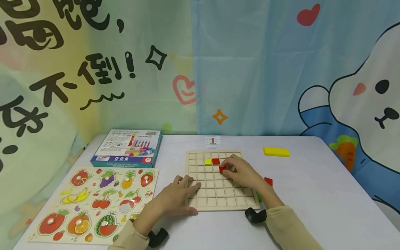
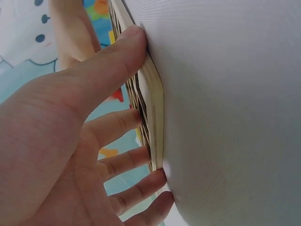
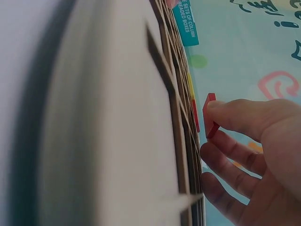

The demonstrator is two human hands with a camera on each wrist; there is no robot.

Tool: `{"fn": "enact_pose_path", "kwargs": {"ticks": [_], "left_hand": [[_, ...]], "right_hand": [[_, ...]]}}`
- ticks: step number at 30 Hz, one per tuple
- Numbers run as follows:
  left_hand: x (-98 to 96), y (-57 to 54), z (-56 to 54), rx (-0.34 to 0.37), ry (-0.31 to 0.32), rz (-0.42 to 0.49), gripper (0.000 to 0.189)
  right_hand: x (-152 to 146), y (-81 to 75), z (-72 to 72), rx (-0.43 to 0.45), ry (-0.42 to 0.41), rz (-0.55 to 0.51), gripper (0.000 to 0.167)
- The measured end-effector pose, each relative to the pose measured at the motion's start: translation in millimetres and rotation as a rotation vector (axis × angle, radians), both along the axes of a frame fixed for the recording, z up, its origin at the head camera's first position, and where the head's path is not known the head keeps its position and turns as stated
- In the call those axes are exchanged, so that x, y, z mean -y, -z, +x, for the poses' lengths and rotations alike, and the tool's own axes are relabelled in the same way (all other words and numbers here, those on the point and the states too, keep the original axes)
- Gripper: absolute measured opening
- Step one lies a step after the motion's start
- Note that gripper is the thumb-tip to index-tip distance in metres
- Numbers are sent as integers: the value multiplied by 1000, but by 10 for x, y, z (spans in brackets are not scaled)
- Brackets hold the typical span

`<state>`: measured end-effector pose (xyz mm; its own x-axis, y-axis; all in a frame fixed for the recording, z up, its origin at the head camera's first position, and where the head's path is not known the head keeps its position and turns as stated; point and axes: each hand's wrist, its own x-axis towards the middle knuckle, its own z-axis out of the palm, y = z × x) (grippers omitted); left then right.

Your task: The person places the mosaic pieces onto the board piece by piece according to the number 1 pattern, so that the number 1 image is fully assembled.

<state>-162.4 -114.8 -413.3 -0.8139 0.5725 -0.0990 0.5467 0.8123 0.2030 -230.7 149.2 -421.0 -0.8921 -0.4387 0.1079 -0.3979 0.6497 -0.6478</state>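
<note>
A wooden grid board (image 1: 215, 194) lies on the white table, with a yellow square tile (image 1: 208, 161) and a red square tile (image 1: 216, 161) side by side near its top. Another red tile (image 3: 210, 115) is pinched between the thumb and fingers of my right hand (image 1: 242, 172), over the board's upper right part. My left hand (image 1: 175, 198) rests at the board's left edge with its fingers spread. In the left wrist view, thumb and fingertips touch the board's rim.
Behind the board lies a small pattern card (image 1: 213, 141). A yellow block (image 1: 276, 152) sits at the back right. Beside my right forearm are a red piece (image 1: 268, 181) and a green piece (image 1: 259, 197). At left are a fruit puzzle board (image 1: 106, 205) and a toy box (image 1: 126, 147).
</note>
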Motion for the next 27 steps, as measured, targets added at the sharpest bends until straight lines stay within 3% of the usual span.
{"fn": "enact_pose_path", "kwargs": {"ticks": [19, 27], "left_hand": [[3, 11, 0, -8, 5, -12, 82], [-1, 16, 0, -6, 7, -4, 82]], "right_hand": [[143, 52, -65, -35, 10, 34, 13], [170, -26, -63, -1, 2, 80, 12]]}}
